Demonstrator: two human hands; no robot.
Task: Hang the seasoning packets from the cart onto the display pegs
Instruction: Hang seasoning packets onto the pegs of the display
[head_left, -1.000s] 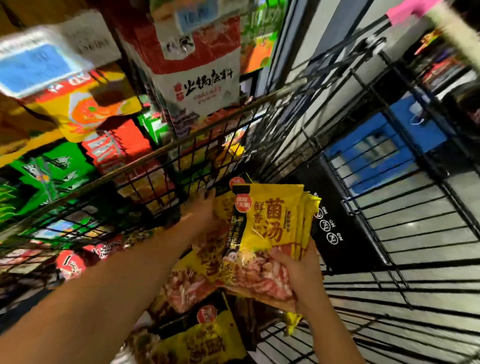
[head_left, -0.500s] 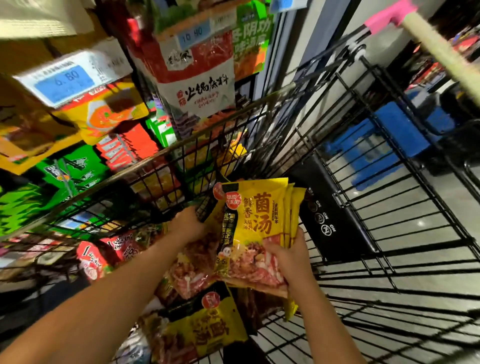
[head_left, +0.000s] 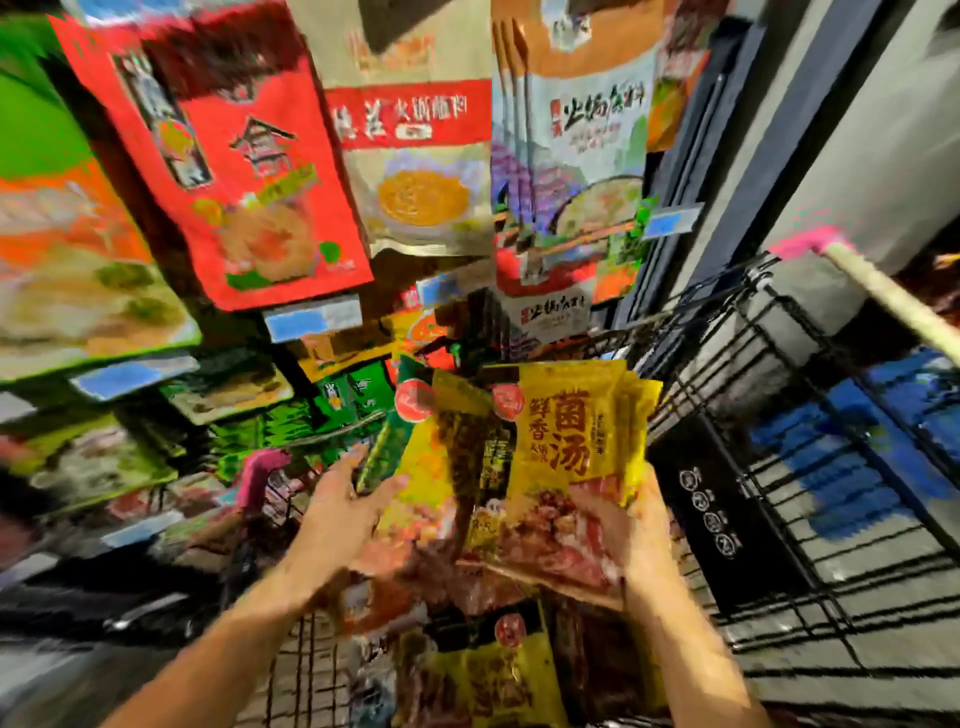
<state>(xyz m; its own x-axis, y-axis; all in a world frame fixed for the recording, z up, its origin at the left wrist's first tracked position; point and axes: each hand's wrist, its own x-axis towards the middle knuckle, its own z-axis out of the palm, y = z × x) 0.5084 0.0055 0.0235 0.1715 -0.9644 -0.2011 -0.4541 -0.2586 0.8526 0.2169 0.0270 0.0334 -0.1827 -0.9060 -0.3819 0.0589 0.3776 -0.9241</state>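
Note:
My right hand (head_left: 636, 540) grips a stack of yellow seasoning packets (head_left: 566, 447) by the lower right corner, upright above the black wire cart (head_left: 789, 467). My left hand (head_left: 343, 512) holds a second, blurred yellow packet (head_left: 431, 467) by its left edge, just left of the stack. More yellow packets (head_left: 483, 675) lie in the cart below my hands. Above hang the display's packets: a red one (head_left: 223, 156), a beige one (head_left: 415, 156) and a pale one (head_left: 576, 156). The pegs themselves are hidden behind the packets.
Blue price tags (head_left: 311, 319) stick out below the hanging rows. Green and orange packets (head_left: 72, 249) fill the rack at left. The cart's pink-tipped handle (head_left: 883, 296) crosses the upper right, with a grey wall pillar (head_left: 857, 130) behind it. A black sign panel (head_left: 711, 509) lines the cart's end.
My view has swung up toward the hanging display. Both hands rose out of the cart, the left one lifting a yellow packet up beside the stack in my right hand.

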